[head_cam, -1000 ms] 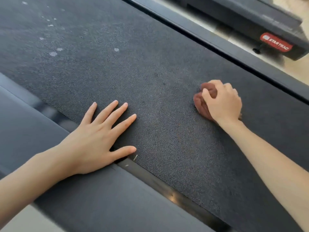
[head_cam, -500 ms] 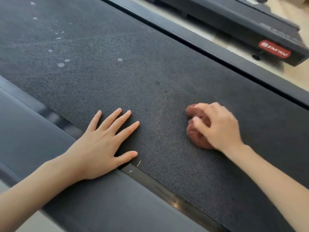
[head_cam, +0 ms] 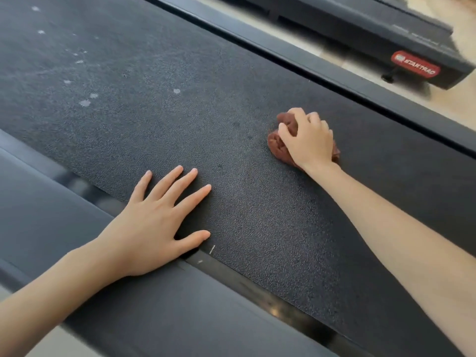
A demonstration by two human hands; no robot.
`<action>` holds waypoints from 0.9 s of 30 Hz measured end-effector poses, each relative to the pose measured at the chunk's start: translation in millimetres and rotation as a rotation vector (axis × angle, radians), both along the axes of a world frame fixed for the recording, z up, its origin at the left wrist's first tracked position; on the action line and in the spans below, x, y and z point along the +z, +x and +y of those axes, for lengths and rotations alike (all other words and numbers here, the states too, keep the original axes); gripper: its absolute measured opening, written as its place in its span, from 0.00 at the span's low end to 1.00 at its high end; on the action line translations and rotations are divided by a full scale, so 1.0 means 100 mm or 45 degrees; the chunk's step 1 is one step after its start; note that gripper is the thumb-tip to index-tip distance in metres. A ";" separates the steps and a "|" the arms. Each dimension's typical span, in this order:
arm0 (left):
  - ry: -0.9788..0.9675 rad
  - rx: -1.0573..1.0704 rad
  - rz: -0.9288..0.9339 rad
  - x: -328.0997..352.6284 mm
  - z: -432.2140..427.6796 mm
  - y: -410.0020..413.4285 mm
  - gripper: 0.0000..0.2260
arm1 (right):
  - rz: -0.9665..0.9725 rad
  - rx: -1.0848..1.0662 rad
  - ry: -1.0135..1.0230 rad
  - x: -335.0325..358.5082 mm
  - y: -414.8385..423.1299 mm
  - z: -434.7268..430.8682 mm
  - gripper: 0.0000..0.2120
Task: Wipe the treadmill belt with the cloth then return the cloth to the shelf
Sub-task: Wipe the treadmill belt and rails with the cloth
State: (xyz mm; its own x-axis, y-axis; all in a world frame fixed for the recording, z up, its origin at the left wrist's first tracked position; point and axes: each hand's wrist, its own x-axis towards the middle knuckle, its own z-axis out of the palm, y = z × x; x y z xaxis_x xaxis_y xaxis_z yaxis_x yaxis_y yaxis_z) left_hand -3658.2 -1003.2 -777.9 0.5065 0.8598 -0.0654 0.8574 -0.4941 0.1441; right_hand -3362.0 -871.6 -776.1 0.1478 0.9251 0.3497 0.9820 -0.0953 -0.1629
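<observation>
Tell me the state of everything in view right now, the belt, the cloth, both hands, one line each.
Treadmill belt: dusty, with white spots at the far left not yet wiped.
Right hand: fingers curled round the cloth.
Brown cloth: bunched up, pressed on the belt.
Left hand: flat, fingers spread, resting across the belt's near edge and the side rail.
Neighbouring treadmill: red label showing.

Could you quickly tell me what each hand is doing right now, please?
Left hand: open, flat on the treadmill belt.
Right hand: closed around the brown cloth, on the belt.
</observation>
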 end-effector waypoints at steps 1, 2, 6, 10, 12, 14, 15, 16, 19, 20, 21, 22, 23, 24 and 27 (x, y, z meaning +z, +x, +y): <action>0.007 0.000 0.004 -0.01 0.00 0.00 0.35 | -0.002 0.083 0.007 0.00 0.02 -0.14 0.17; 0.005 -0.003 0.002 -0.02 0.00 0.00 0.35 | 0.002 0.152 0.003 0.00 0.06 -0.30 0.17; -0.048 -0.023 -0.083 0.02 0.08 0.01 0.35 | -0.003 0.267 -0.051 0.06 0.40 -0.83 0.23; -0.056 -0.027 -0.077 0.02 0.30 0.21 0.35 | -0.114 0.164 -0.070 0.11 1.00 -1.03 0.24; -0.047 0.000 -0.073 -0.01 0.41 0.41 0.36 | -0.125 -0.048 -0.083 0.11 1.32 -0.91 0.21; 0.027 -0.004 -0.021 -0.06 0.48 0.57 0.35 | -0.001 -0.409 -0.113 0.12 1.51 -0.65 0.18; 0.066 -0.010 0.000 -0.09 0.51 0.61 0.33 | 0.105 -0.596 -0.139 0.13 1.51 -0.49 0.18; 0.085 -0.013 -0.003 -0.11 0.52 0.63 0.32 | 0.190 -0.719 -0.166 0.15 1.44 -0.32 0.19; 0.083 -0.014 -0.046 -0.13 0.53 0.61 0.31 | 0.139 -0.555 -0.192 0.10 1.00 0.09 0.21; 0.090 -0.014 -0.044 -0.13 0.53 0.61 0.31 | 0.090 -0.432 -0.174 0.08 0.81 0.15 0.21; 0.095 -0.011 -0.041 -0.12 0.54 0.61 0.31 | 0.061 -0.317 -0.156 0.07 0.62 0.18 0.21; 0.093 -0.008 -0.044 -0.11 0.53 0.62 0.32 | 0.042 -0.211 -0.137 0.06 0.45 0.17 0.21; 0.089 -0.013 -0.055 -0.10 0.53 0.63 0.32 | 0.024 -0.113 -0.120 0.06 0.31 0.13 0.21; 0.086 -0.022 -0.061 -0.09 0.53 0.63 0.32 | 0.003 -0.018 -0.119 0.06 0.19 0.06 0.22; 0.116 0.033 -0.051 -0.07 0.62 0.46 0.32 | -0.047 0.245 -0.186 0.06 0.02 -0.25 0.29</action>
State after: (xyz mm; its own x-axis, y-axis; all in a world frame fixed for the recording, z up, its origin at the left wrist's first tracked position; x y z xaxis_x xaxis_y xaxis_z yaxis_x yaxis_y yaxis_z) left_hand -3612.2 -941.6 -785.2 0.4847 0.8740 0.0336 0.8645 -0.4846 0.1335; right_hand -3359.5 -896.2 -770.5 -0.0467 0.9762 0.2120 0.9894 0.0744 -0.1247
